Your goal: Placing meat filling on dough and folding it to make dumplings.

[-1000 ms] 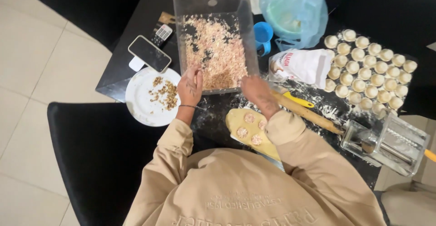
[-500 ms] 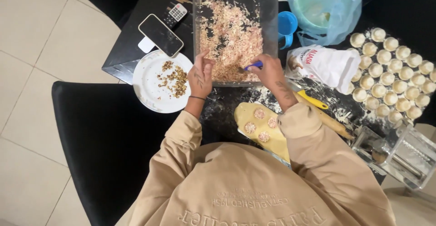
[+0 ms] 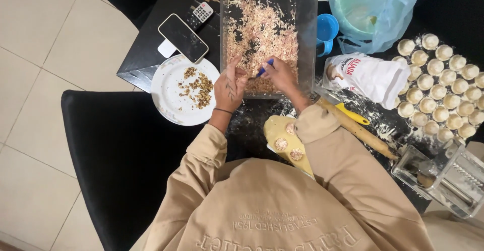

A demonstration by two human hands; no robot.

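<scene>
The person is sitting at a black tabletop (image 3: 151, 64) dusted with flour, over a floor of pale tiles (image 3: 55, 44), with a black chair (image 3: 116, 155) at 8 o'clock. The right hand (image 3: 278, 74) is gripping a blue-handled utensil (image 3: 264, 68) in closed fingers, its tip dipping into the minced filling (image 3: 259, 29) inside the clear plastic tub (image 3: 307, 39) at 12 o'clock. The left hand (image 3: 230, 83) is hovering just beside it at the tub's near edge, fingers loosely extended and holding nothing that can be made out.

At 10 o'clock a white plate (image 3: 169, 94) of chopped nuts is lying, with a phone (image 3: 183, 37) and a remote (image 3: 202, 12) beyond it. At 2 o'clock a blue cup (image 3: 327, 29), a green plastic bag (image 3: 373, 9) and a flour bag (image 3: 370, 77) are sitting; rows of filled dumplings (image 3: 438, 79) are covering the 3 o'clock side. A wooden rolling pin (image 3: 360, 130) and a pasta machine (image 3: 443, 178) are lying at 4 o'clock. A dough strip (image 3: 282, 135) carrying filling dots is resting just below the hands.
</scene>
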